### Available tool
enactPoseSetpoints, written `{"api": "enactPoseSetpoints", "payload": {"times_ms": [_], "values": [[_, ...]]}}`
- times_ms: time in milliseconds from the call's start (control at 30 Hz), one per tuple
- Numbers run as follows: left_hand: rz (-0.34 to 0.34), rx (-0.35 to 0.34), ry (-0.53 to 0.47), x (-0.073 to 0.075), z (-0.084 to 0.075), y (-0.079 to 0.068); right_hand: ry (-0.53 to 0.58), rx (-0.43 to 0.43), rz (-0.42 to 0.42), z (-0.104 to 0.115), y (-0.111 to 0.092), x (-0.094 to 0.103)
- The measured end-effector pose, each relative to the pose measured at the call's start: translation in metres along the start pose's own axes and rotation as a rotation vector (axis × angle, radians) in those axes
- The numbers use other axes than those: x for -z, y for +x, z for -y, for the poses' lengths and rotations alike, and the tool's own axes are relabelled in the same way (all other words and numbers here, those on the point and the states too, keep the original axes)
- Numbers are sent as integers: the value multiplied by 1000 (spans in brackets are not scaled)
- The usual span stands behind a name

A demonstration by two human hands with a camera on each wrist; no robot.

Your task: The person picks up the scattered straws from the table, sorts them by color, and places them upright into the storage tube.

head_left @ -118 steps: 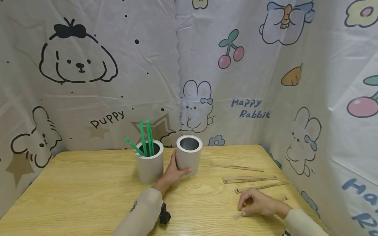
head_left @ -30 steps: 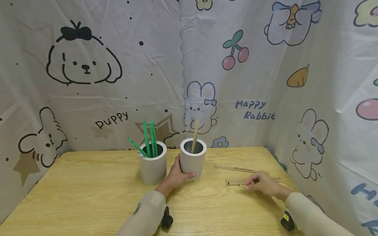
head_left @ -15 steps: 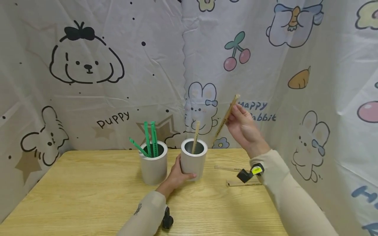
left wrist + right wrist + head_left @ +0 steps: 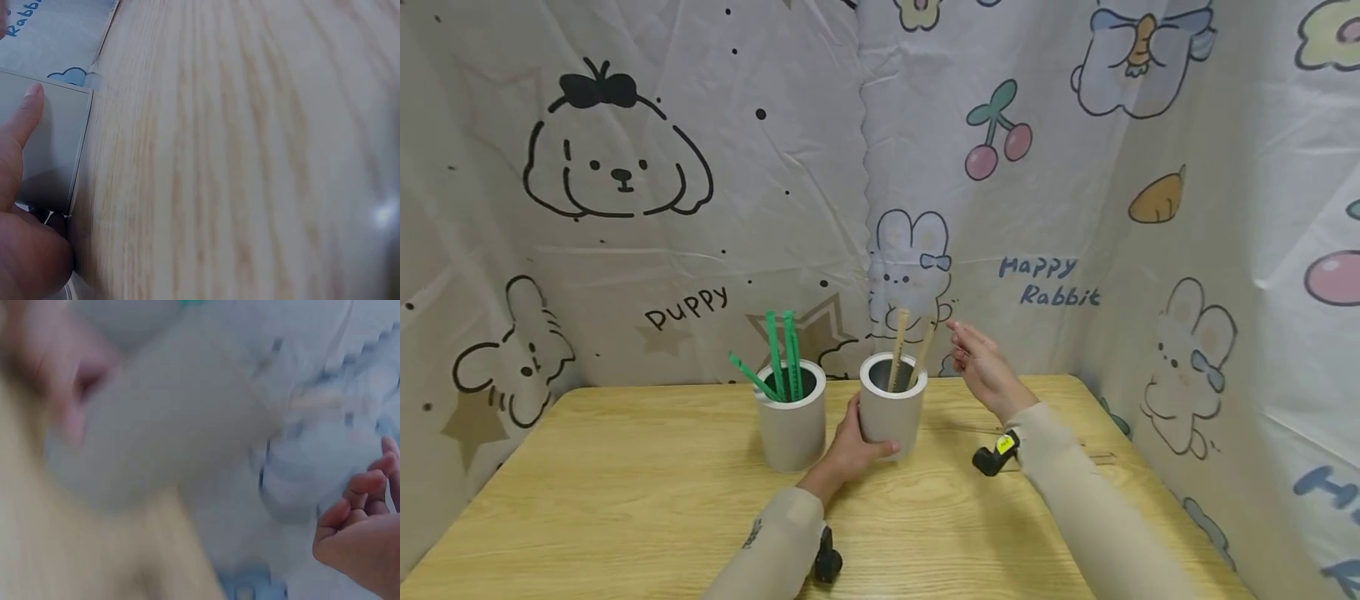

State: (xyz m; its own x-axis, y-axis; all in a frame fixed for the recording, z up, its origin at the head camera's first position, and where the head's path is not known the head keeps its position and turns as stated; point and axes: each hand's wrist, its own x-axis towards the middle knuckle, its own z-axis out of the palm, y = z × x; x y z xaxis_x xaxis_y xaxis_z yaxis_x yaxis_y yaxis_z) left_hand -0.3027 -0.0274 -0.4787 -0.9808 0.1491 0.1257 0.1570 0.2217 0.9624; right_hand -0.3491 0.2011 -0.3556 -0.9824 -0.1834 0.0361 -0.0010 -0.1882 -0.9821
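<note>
My left hand (image 4: pixel 847 452) grips the lower side of a pale cylindrical cup (image 4: pixel 889 423), thumb across its front; the left wrist view shows the thumb along the cup's wall (image 4: pixel 59 144). Two thin straws in brown paper wrappers lean inside it, one straw (image 4: pixel 898 346) at the middle and another straw (image 4: pixel 924 350) at the right. Just right of the cup's rim is my right hand (image 4: pixel 988 375), holding nothing, its fingers loosely bent. In the right wrist view that hand (image 4: pixel 369 531) is apart from the blurred cup (image 4: pixel 162 419).
A matching cup (image 4: pixel 792 437) with several green-wrapped straws (image 4: pixel 791 354) stands to the left. More brown-wrapped straws (image 4: pixel 1101 457) lie on the wooden table (image 4: pixel 625 483), partly hidden behind my right arm. A printed cloth (image 4: pixel 775 250) hangs close behind the table.
My right hand took a brown-wrapped straw from the table, raised it and let it go in the cup, which now holds two. My left hand keeps its grip on the cup.
</note>
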Motion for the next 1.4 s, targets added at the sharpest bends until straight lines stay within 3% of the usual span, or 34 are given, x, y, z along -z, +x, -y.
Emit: {"api": "enactPoseSetpoints", "payload": {"times_ms": [133,300,367,533,833,1033,1133,1267,1400], "values": [[-12,4,6,1,-2,-2,-311,-50,-12,-19,-11,50],[8,4,-5,-1,-2,-1,-670,-105,116,-46,-42,108],[14,6,-10,-2,-1,1,-733,-118,176,-53,-56,124],[8,2,-11,-1,-2,5,-740,-106,272,-60,-76,140],[0,18,-4,1,-3,3,-808,159,406,-80,-78,137],[0,22,-11,-1,1,1,-915,147,354,-81,-78,127],[-1,25,-6,-2,4,1,-899,113,316,-66,-77,116],[-2,23,1,-3,5,1,-753,27,215,-22,-73,85],[-3,19,3,-3,4,1,-388,58,154,28,-61,41]]}}
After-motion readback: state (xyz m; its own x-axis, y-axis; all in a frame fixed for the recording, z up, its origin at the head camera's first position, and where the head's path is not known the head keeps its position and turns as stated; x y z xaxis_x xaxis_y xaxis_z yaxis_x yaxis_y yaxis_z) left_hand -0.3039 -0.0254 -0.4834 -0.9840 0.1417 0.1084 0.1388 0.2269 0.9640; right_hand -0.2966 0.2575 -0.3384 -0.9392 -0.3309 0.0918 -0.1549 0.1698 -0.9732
